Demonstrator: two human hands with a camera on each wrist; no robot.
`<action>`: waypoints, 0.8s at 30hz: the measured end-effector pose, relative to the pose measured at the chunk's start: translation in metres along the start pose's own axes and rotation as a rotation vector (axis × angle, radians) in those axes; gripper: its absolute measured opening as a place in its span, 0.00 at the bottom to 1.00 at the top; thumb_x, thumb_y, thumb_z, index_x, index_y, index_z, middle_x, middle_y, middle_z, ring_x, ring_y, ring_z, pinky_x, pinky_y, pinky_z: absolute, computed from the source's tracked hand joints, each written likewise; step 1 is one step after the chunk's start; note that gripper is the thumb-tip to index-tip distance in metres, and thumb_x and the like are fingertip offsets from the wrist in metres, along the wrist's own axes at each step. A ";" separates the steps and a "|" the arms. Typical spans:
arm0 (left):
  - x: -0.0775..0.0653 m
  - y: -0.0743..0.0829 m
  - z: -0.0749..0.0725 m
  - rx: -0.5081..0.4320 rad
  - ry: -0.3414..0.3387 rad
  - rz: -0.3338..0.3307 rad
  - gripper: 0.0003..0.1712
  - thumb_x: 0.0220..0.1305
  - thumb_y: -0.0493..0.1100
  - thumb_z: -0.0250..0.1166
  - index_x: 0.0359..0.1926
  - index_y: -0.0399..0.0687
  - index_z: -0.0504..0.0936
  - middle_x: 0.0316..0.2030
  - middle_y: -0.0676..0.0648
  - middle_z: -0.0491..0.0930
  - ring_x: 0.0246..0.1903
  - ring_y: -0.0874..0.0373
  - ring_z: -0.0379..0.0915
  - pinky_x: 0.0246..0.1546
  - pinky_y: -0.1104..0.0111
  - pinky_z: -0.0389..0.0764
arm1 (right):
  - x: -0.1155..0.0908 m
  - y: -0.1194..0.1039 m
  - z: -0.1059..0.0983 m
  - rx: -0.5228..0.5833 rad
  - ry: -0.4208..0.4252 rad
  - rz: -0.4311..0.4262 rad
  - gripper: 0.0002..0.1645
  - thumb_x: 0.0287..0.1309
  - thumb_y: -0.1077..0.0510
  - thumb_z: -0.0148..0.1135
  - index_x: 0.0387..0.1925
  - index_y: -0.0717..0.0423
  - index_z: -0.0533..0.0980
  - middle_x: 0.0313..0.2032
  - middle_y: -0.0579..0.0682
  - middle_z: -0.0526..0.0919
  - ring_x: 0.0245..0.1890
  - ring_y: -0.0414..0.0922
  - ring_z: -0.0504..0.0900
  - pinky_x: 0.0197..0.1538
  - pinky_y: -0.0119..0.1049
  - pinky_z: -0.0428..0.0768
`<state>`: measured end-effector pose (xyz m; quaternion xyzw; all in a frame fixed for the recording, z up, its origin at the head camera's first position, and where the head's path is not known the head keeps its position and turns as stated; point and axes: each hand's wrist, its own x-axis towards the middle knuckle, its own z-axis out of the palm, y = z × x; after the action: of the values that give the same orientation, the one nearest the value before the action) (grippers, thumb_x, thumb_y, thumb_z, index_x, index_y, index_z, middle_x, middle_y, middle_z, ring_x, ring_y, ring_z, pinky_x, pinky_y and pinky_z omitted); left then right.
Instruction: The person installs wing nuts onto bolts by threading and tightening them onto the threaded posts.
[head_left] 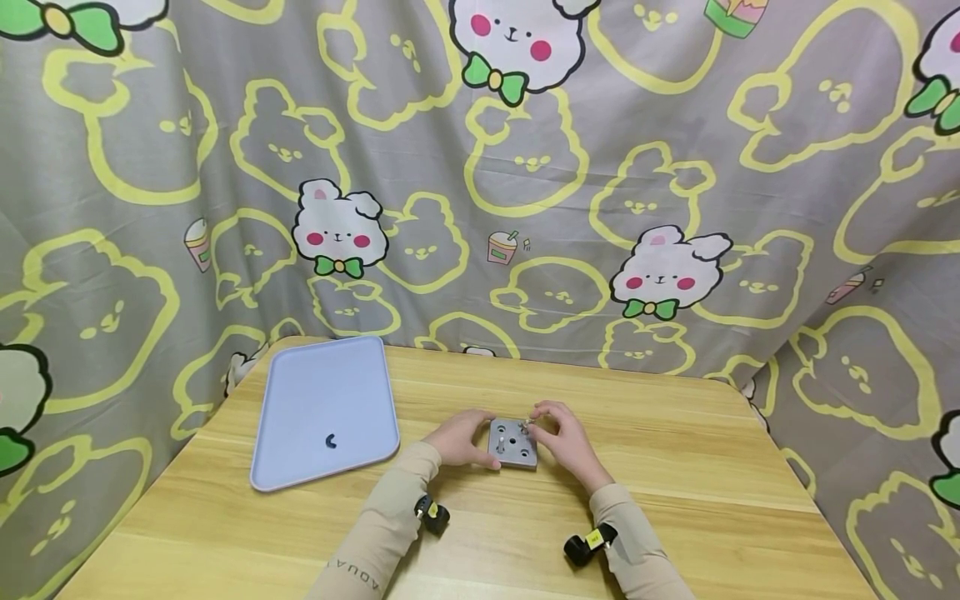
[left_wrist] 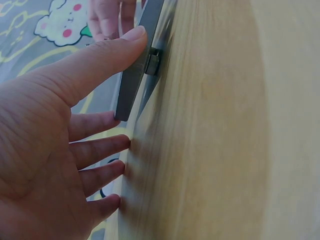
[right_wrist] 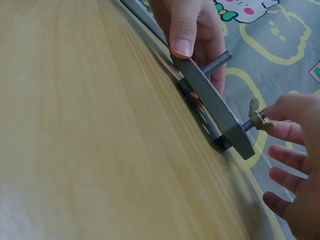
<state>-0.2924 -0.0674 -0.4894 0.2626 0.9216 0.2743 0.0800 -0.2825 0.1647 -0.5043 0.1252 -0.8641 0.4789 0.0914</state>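
A grey metal plate (head_left: pixel 513 456) with several holes sits just off the table, resting on bolt heads (right_wrist: pixel 221 144) under it. My left hand (head_left: pixel 459 438) grips the plate's left side, its thumb along the near edge and a fingertip at the far one. One bare threaded bolt (right_wrist: pixel 218 62) stands up through the plate near that hand. A second bolt, at the far right corner, carries a wing nut (right_wrist: pixel 258 117). My right hand (head_left: pixel 564 437) pinches this wing nut with thumb and index finger, its other fingers spread loosely.
On the left of the wooden table (head_left: pixel 675 467) lies a light blue tray (head_left: pixel 330 379) with a small dark curved piece (head_left: pixel 331 442) in it. Behind the table hangs a patterned grey curtain (head_left: pixel 435 167).
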 end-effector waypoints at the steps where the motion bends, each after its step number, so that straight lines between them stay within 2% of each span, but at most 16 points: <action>1: 0.000 0.000 0.000 -0.001 0.001 0.001 0.53 0.45 0.60 0.76 0.67 0.39 0.68 0.66 0.39 0.71 0.67 0.45 0.66 0.70 0.52 0.65 | 0.000 0.000 0.000 -0.003 0.009 -0.001 0.06 0.57 0.60 0.67 0.37 0.55 0.80 0.56 0.57 0.79 0.60 0.56 0.75 0.64 0.56 0.72; 3: 0.000 0.000 0.000 0.000 0.002 0.001 0.53 0.44 0.60 0.76 0.67 0.39 0.68 0.66 0.39 0.71 0.67 0.44 0.65 0.70 0.52 0.64 | 0.000 -0.002 -0.001 -0.004 0.024 0.004 0.01 0.58 0.60 0.65 0.33 0.54 0.79 0.55 0.57 0.80 0.60 0.57 0.75 0.62 0.54 0.73; 10: 0.000 0.000 0.001 0.001 0.005 0.002 0.53 0.44 0.60 0.76 0.67 0.39 0.67 0.66 0.39 0.71 0.67 0.44 0.65 0.70 0.52 0.64 | 0.001 -0.002 -0.001 -0.016 0.031 -0.012 0.03 0.55 0.65 0.65 0.29 0.55 0.78 0.53 0.57 0.81 0.58 0.57 0.76 0.64 0.55 0.72; 13: 0.000 0.000 0.001 -0.001 0.004 0.003 0.53 0.44 0.60 0.76 0.67 0.39 0.67 0.66 0.39 0.71 0.67 0.44 0.65 0.70 0.52 0.64 | 0.000 0.000 0.000 -0.008 0.025 -0.013 0.06 0.53 0.64 0.68 0.33 0.55 0.78 0.54 0.58 0.80 0.59 0.58 0.75 0.66 0.56 0.71; 19: -0.001 0.001 0.000 -0.004 -0.003 -0.004 0.53 0.45 0.60 0.76 0.67 0.39 0.67 0.66 0.39 0.70 0.67 0.44 0.65 0.70 0.52 0.64 | 0.001 0.003 0.000 -0.007 -0.008 -0.008 0.22 0.53 0.61 0.70 0.51 0.56 0.78 0.56 0.56 0.79 0.61 0.57 0.74 0.65 0.57 0.71; 24: -0.001 0.001 0.000 -0.005 -0.005 -0.010 0.53 0.45 0.60 0.76 0.68 0.40 0.67 0.66 0.39 0.70 0.67 0.44 0.65 0.70 0.52 0.64 | 0.002 0.005 0.001 -0.010 -0.020 -0.015 0.18 0.54 0.62 0.68 0.49 0.56 0.80 0.57 0.56 0.78 0.62 0.56 0.73 0.65 0.56 0.72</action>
<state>-0.2912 -0.0669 -0.4890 0.2583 0.9220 0.2757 0.0842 -0.2858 0.1663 -0.5086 0.1360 -0.8663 0.4727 0.0872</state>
